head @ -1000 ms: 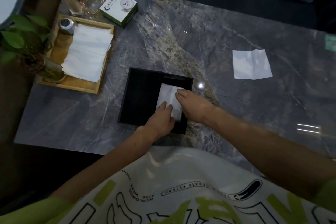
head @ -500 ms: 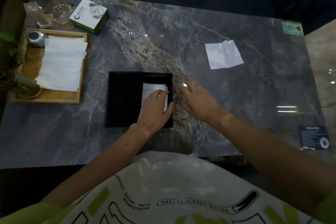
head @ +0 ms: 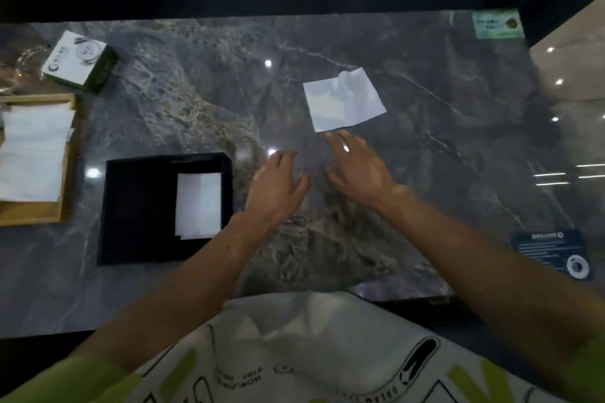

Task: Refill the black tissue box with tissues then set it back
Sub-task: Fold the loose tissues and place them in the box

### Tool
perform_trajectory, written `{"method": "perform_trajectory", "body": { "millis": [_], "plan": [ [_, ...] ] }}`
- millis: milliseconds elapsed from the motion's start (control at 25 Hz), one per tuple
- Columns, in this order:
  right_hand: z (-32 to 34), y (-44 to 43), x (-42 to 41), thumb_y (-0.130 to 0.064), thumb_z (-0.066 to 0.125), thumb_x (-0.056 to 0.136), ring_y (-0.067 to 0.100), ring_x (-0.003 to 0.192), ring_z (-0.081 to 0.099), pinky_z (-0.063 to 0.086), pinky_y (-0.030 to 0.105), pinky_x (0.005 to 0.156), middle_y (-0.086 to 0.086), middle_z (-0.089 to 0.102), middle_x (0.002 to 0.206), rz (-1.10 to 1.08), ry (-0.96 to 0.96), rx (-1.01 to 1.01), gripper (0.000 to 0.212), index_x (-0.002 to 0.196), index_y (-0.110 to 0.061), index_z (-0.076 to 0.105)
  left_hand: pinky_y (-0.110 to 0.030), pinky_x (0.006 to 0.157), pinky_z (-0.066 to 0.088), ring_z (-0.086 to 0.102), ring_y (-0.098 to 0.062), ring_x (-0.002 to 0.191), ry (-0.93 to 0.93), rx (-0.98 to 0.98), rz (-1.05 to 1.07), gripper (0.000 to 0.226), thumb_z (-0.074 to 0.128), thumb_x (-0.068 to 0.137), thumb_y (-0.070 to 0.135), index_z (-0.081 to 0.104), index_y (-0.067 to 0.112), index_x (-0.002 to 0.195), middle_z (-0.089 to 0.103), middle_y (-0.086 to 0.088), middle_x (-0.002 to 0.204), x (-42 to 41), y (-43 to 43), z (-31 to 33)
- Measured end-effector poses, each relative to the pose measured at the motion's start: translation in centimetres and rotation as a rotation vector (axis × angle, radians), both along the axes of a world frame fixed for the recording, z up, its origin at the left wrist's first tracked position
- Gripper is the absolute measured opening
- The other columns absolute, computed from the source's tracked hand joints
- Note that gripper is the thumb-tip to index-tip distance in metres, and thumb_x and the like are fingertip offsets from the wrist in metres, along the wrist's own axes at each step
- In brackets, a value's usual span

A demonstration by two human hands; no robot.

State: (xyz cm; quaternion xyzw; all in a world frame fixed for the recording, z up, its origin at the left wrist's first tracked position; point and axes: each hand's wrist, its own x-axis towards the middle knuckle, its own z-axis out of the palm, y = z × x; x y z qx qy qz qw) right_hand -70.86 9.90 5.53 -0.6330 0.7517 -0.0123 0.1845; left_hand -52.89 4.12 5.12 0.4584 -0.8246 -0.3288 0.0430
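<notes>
Head view, looking down on a grey marble table [head: 425,147]. The black tissue box [head: 137,209] lies open toward the left of the table, near its front edge. Inside it, against the right wall, rests a folded white tissue [head: 198,204]; the remainder of the box interior is dark and bare.

Your left hand [head: 278,190] is just right of the box, apart from it, palm down with the fingers [head: 284,160] spread and holding nothing. Your right hand [head: 360,167] lies beside the left, also with fingers [head: 337,144] spread and empty; its fingertips come close to the near edge of a loose white tissue [head: 343,100] lying flat on the table farther back. Whether the fingertips touch that sheet cannot be told. Both hands are blurred.

At the left edge, a wooden tray [head: 67,173] carries a stack of white tissues [head: 32,154]. Behind the tray stands a small white-and-green carton [head: 80,60], tilted relative to the table edge, with a glass item [head: 29,59] beside it, only partly in frame. A green label [head: 496,24] sits at the far right corner of the table, and a dark blue label [head: 553,252] at the near right corner. Your printed white garment [head: 294,347] fills the lower frame.
</notes>
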Motion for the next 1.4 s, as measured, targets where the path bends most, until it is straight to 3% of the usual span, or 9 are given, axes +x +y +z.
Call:
{"method": "perform_trajectory", "body": {
  "millis": [360, 640, 720, 800, 920, 1080, 1280, 1400],
  "plan": [
    [-2.1, -2.4, -8.5, -0.032, 0.048, 0.094, 0.04, 0.134, 0.038, 0.039, 0.051, 0.104, 0.019, 0.03, 0.152, -0.086, -0.121, 0.009, 0.063, 0.149, -0.014, 0.025, -0.039, 0.107, 0.039, 0.046, -0.032, 0.129, -0.009, 0.138, 0.191, 0.056, 0.054, 0.095, 0.034, 0.038, 0.006, 0.142, 0.044, -0.017, 0.143, -9.1, -2.5, -0.5],
    [-5.3, -6.4, -12.9, -0.04, 0.045, 0.095, 0.037, 0.139, 0.032, 0.033, 0.05, 0.112, 0.011, 0.023, 0.157, -0.2, -0.15, 0.115, 0.065, 0.15, -0.021, 0.018, -0.02, 0.089, 0.043, 0.055, -0.027, 0.118, 0.104, 0.27, 0.409, 0.053, 0.067, 0.089, 0.026, 0.046, 0.006, 0.133, 0.052, -0.017, 0.134, -13.1, -5.8, -3.7],
    [-6.3, -7.8, -13.9, -0.042, 0.045, 0.095, 0.034, 0.142, 0.029, 0.032, 0.049, 0.112, 0.009, 0.023, 0.158, -0.246, -0.143, 0.154, 0.065, 0.15, -0.022, 0.017, -0.025, 0.099, 0.044, 0.054, -0.028, 0.12, 0.075, 0.288, 0.457, 0.057, 0.069, 0.087, 0.025, 0.043, 0.006, 0.134, 0.049, -0.017, 0.136, -14.0, -6.7, -4.8],
    [-7.0, -9.3, -14.8, -0.041, 0.049, 0.095, 0.033, 0.141, 0.031, 0.033, 0.047, 0.112, 0.011, 0.028, 0.156, -0.282, -0.161, 0.155, 0.065, 0.15, -0.018, 0.022, -0.035, 0.105, 0.044, 0.054, -0.027, 0.122, 0.049, 0.321, 0.484, 0.061, 0.071, 0.085, 0.024, 0.042, 0.005, 0.135, 0.049, -0.016, 0.137, -14.8, -7.9, -5.9],
    [-7.7, -11.2, -15.9, -0.034, 0.057, 0.091, 0.033, 0.133, 0.04, 0.038, 0.044, 0.108, 0.014, 0.04, 0.146, -0.407, -0.239, 0.09, 0.062, 0.144, -0.011, 0.034, -0.04, 0.102, 0.046, 0.055, -0.03, 0.12, 0.052, 0.346, 0.571, 0.059, 0.072, 0.084, 0.023, 0.043, 0.003, 0.131, 0.053, -0.018, 0.132, -15.7, -9.5, -6.9],
    [-8.5, -12.7, -15.8, -0.032, 0.061, 0.089, 0.032, 0.133, 0.039, 0.038, 0.043, 0.107, 0.014, 0.04, 0.142, -0.558, -0.283, 0.053, 0.059, 0.139, -0.008, 0.039, -0.034, 0.092, 0.044, 0.056, -0.033, 0.11, 0.014, 0.238, 0.678, 0.056, 0.075, 0.081, 0.024, 0.046, -0.002, 0.121, 0.055, -0.022, 0.121, -17.2, -10.6, -7.8],
    [-9.3, -13.4, -15.1, -0.028, 0.064, 0.086, 0.03, 0.121, 0.052, 0.046, 0.045, 0.1, 0.011, 0.053, 0.132, -0.632, -0.326, 0.055, 0.055, 0.133, -0.011, 0.042, -0.022, 0.074, 0.039, 0.062, -0.03, 0.103, -0.017, 0.262, 0.734, 0.05, 0.073, 0.082, 0.022, 0.047, -0.001, 0.118, 0.064, -0.016, 0.113, -18.1, -11.5, -8.3],
    [-9.8, -13.1, -15.0, -0.019, 0.06, 0.083, 0.028, 0.108, 0.059, 0.05, 0.042, 0.089, 0.006, 0.062, 0.117, -0.621, -0.3, 0.049, 0.04, 0.121, -0.014, 0.048, -0.027, 0.079, 0.043, 0.062, -0.025, 0.1, -0.044, 0.278, 0.749, 0.037, 0.067, 0.082, 0.017, 0.051, 0.006, 0.114, 0.065, -0.007, 0.103, -17.4, -11.7, -8.4]
  ]
}}
